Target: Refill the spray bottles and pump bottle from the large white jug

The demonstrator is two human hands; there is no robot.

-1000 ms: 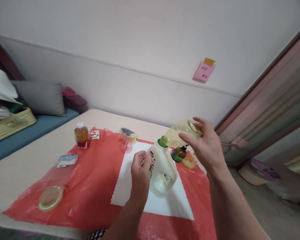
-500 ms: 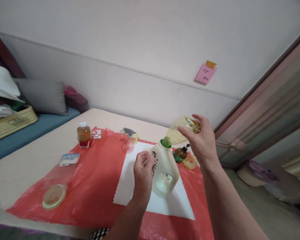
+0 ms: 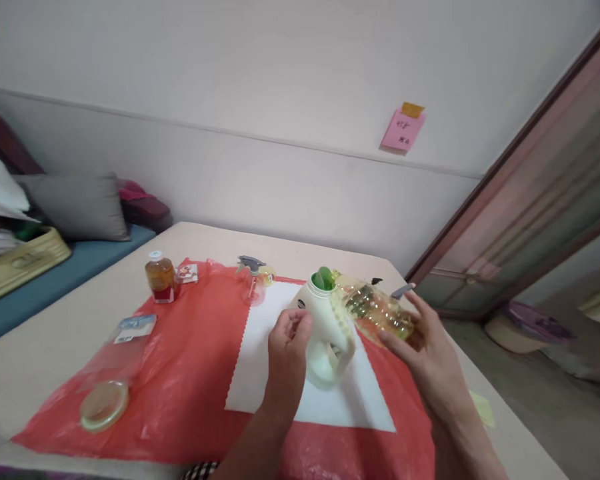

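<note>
lowered now, clear bottle gripped in r hand; l hand fingers grasp white jug.

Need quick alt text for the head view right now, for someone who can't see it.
The left hand steadies a white handled jug with a green funnel in its neck, on a white sheet over red plastic. The right hand holds a clear bottle of yellow liquid, tipped low beside the jug.

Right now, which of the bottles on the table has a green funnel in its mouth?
The white jug with the handle, steadied by the left hand. The small amber bottle is capped; the spray bottle carries its trigger head.
</note>
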